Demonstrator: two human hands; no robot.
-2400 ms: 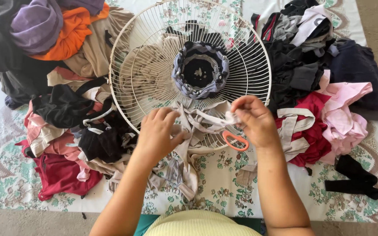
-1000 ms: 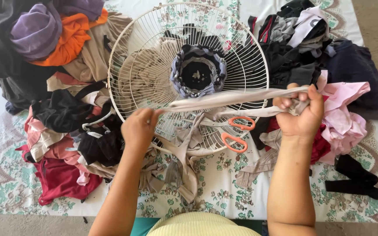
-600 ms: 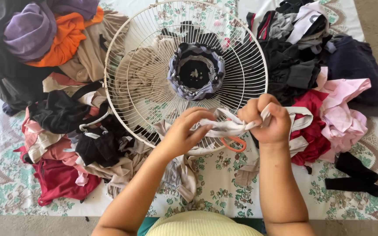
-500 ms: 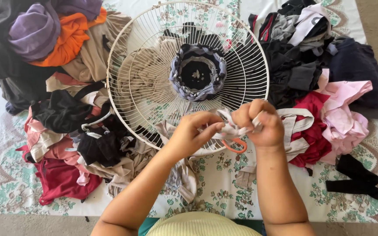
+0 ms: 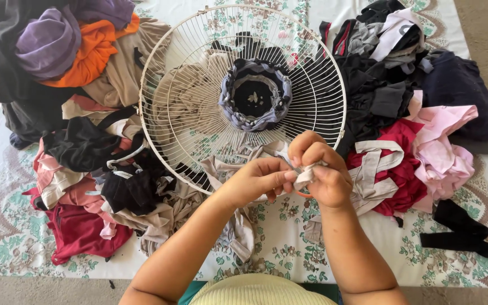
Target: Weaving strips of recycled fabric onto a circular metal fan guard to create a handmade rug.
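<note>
Cloth with a printed floral pattern (image 5: 7,248) covers the whole work surface, soft and flat, green and brown sprigs on white. Heaps of fabric scraps lie on it at both sides — a left pile (image 5: 80,130) of black, purple, orange, beige and dark red jersey, crumpled and limp, and a right pile (image 5: 419,113) of black, grey, navy, pink and red pieces. Between them rests a round wire fan guard (image 5: 193,118), cream-coloured, its thin radial spokes fanning out from a hub ringed with braided grey-blue fabric (image 5: 255,95). Loose beige strips (image 5: 238,226) trail from the guard's lower rim across the cloth.

Both hands meet just below that rim. The left hand (image 5: 258,181) pinches a pale beige fabric strip (image 5: 303,176) between thumb and fingertips, fingers curled closed on it; the right hand (image 5: 320,175) is also closed around the same strip — bunched and soft — with knuckles raised. A sliver of orange scissor handle (image 5: 302,195) peeks out beneath the right hand.
</note>
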